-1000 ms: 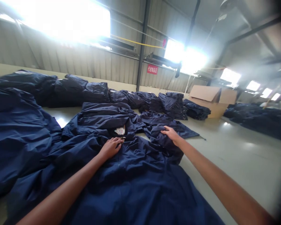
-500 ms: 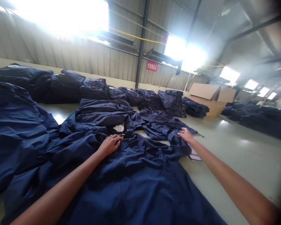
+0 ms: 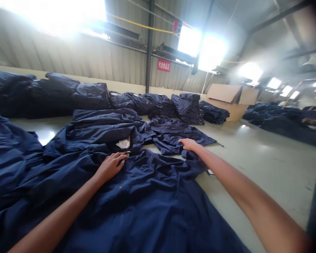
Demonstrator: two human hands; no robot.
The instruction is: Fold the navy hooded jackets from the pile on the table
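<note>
A dark blue garment (image 3: 158,196) lies spread across the front of the table (image 3: 258,154), its folds reaching the bottom edge of the view. My left hand (image 3: 112,167) is at its collar, fingers closed on the cloth near a small label. Just beyond those fingers lies a white tag (image 3: 123,143) with a printed mark. Above the garment's right sleeve (image 3: 193,161) is my right hand (image 3: 189,144), fingers together and pointing left; whether it pinches any cloth is hard to tell. Part of a white item (image 3: 210,172) shows beneath the sleeve.
More dark blue garments (image 3: 102,128) lie behind and to the left. Folded stacks (image 3: 188,107) line the wall. An open cardboard box (image 3: 230,100) stands at the back right, near another dark pile (image 3: 284,121). A person's hand (image 3: 312,121) shows at the right edge.
My right hand has moved left, from the sleeve's outer part toward the collar. My left hand stays at the collar. The view has shifted to the right, and another person's hand now shows.
</note>
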